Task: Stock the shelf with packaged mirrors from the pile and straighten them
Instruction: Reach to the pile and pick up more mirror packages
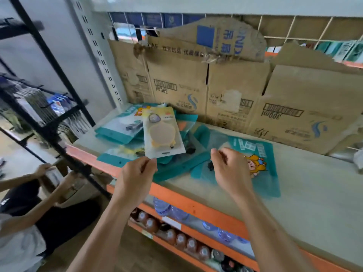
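Note:
My left hand [138, 173] pinches the near edge of a pale yellow packaged mirror [162, 132] and holds it above a loose pile of teal packages [121, 130] at the left of the shelf [314, 193]. My right hand [228, 167] hovers with curled fingers over another teal package [261, 154] with a cartoon figure, lying flat further right; whether it touches it I cannot tell, and nothing shows in its fingers.
Flattened cardboard boxes [235, 91] line the back of the shelf. An orange rail [196, 205] edges its front, with bottles [176, 238] on the shelf below. A black rack [59, 118] stands left, where another person [29, 209] crouches.

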